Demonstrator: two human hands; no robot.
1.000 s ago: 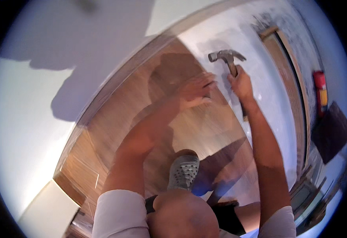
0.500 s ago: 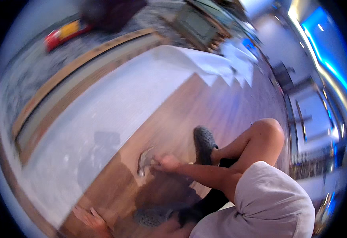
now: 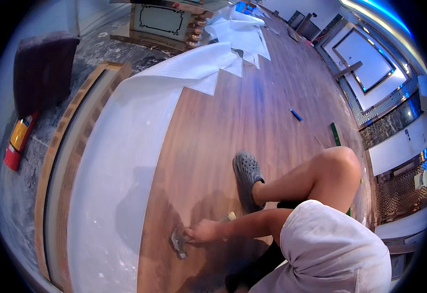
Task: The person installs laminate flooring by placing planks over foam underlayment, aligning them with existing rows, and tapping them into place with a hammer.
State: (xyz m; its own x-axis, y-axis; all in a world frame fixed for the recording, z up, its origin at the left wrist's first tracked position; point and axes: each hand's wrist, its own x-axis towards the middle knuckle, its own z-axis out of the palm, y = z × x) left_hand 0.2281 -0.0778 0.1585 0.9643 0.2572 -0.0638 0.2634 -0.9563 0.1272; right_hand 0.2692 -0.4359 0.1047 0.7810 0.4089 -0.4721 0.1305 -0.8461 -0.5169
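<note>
My right hand [image 3: 203, 231] is low over the wood-plank floor [image 3: 208, 132]. Its fingers are wrapped round a hammer, close to the metal head [image 3: 178, 241]. What looks like the pale end of the handle [image 3: 230, 216] sticks out behind the hand. Beside the hammer, the planks meet a white sheet of underlay [image 3: 111, 195]. My left hand is out of the picture. A grey clog [image 3: 247, 178] is on my foot, just beyond the right forearm.
A long wood-framed panel [image 3: 60, 180] runs along the left of the underlay. A red and yellow bottle-shaped object [image 3: 18, 141] lies by a dark maroon piece [image 3: 45, 71]. Loose underlay [image 3: 189, 63] is folded up ahead. A blue pen-like tool [image 3: 296, 115] and green strip [image 3: 335, 133] lie right.
My left hand, earlier flat at the lower left by the plank edge, has gone out of view. The view has turned and sharpened. My right hand still holds the hammer.
</note>
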